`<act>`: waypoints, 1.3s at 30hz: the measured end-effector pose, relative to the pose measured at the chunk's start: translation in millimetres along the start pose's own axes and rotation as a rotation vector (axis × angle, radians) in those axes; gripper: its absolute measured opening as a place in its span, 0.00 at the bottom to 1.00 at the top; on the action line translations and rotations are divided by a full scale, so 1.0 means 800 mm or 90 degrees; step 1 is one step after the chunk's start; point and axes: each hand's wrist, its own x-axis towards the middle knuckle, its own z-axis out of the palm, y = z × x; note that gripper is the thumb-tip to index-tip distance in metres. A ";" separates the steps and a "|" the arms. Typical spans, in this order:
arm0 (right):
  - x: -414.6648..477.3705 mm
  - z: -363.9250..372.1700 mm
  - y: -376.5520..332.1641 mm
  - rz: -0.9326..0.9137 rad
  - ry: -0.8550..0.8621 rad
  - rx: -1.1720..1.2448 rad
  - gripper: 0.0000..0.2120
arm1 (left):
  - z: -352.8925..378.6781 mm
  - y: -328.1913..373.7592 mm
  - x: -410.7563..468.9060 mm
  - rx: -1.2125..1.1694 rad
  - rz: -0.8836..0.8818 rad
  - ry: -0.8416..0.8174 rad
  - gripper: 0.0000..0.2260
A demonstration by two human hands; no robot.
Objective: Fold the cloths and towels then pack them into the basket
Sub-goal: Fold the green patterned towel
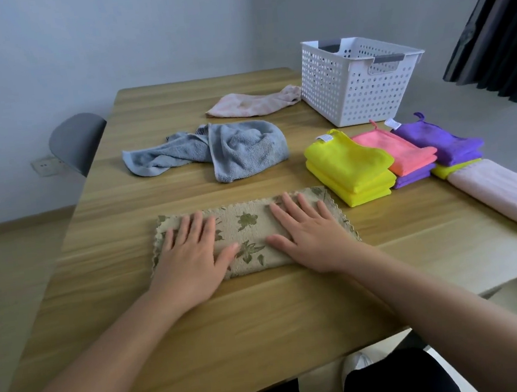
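We see a beige leaf-print cloth (pixel 251 225) with a scalloped edge, folded into a long strip on the near middle of the wooden counter (pixel 265 324). Our left hand (pixel 190 258) and right hand (pixel 312 238) lie flat on it, palms down, fingers (pixel 287 207) straight and spread, pressing without gripping anything. The white perforated basket (pixel 358 94) stands at the far right, and its wall hides most of its inside from us. Just in front of it sit folded yellow cloths (pixel 349 166), a coral cloth (pixel 407 153) and purple cloths (pixel 441 142). A crumpled blue towel (pixel 229 150) and a pale pink cloth (pixel 253 103) lie unfolded farther back.
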 end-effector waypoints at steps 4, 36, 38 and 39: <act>-0.008 -0.007 0.012 0.027 -0.009 0.001 0.38 | -0.009 0.003 -0.006 0.003 -0.102 -0.021 0.32; -0.031 -0.009 -0.010 0.076 0.119 0.033 0.20 | -0.044 0.030 -0.069 0.002 0.075 0.111 0.16; -0.024 -0.001 -0.009 0.027 0.075 0.013 0.23 | -0.030 0.034 -0.054 -0.033 0.145 0.095 0.22; -0.020 -0.001 -0.005 0.001 0.063 -0.004 0.25 | -0.025 0.037 -0.046 -0.030 0.171 0.069 0.25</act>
